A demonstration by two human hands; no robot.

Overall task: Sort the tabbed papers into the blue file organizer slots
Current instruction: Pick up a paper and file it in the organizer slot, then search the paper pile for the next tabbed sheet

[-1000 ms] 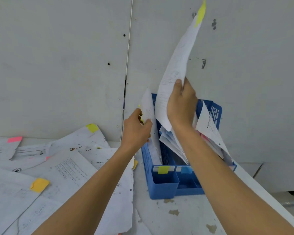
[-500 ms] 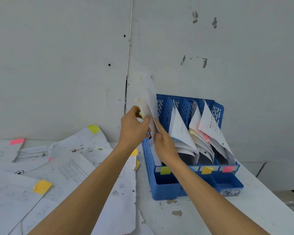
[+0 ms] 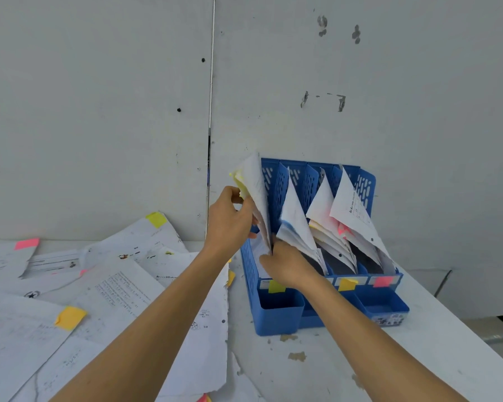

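Loose sheets (image 3: pixel 122 297) cover the white worktop (image 3: pixel 317 372) at lower left. Three of their sticky tabs stand out: one orange tab (image 3: pixel 70 317), one pink tab (image 3: pixel 26 243) and one yellow tab (image 3: pixel 156 219). Right of centre, the right grip (image 3: pixel 288 268) meets the bottom edge of the yellow-tabbed sheets (image 3: pixel 256 187); whether it pinches them cannot be told. Above it, the left grip (image 3: pixel 230 219) is clamped on their upper part. These sheets stand in the leftmost of four slots of the blue file organizer (image 3: pixel 279 317), against the grey wall (image 3: pixel 99 111).
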